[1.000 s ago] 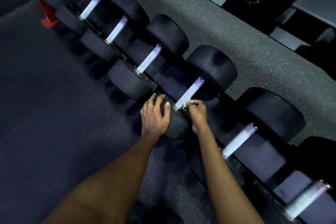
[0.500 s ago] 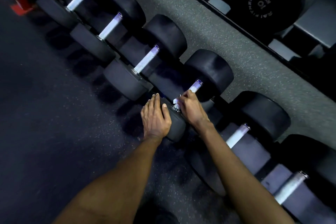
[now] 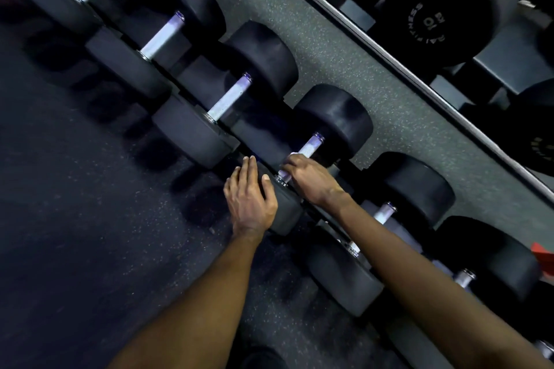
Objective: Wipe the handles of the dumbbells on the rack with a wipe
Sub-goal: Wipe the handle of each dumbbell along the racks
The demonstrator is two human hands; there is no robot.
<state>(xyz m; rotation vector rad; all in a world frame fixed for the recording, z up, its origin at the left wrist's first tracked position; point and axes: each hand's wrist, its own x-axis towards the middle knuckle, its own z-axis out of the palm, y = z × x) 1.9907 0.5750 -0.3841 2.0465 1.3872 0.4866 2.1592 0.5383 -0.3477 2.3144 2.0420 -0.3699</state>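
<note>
My right hand (image 3: 311, 181) has slid up off the near collar of this dumbbell handle (image 3: 312, 145) and now curls round its middle, fingers closed over the wipe (image 3: 294, 154) (only a pale edge shows). My left hand (image 3: 250, 201) stays flat on the near head (image 3: 286, 216), fingers straight and pressed together, steadying it. I judge this handle nearly done. The next handle (image 3: 385, 213), to the right, is still to wipe.

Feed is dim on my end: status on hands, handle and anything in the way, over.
Left hand flat on the dumbbell's near head. Right hand grips the handle, likely wipe showing at fingertips. Nothing in the way.
</note>
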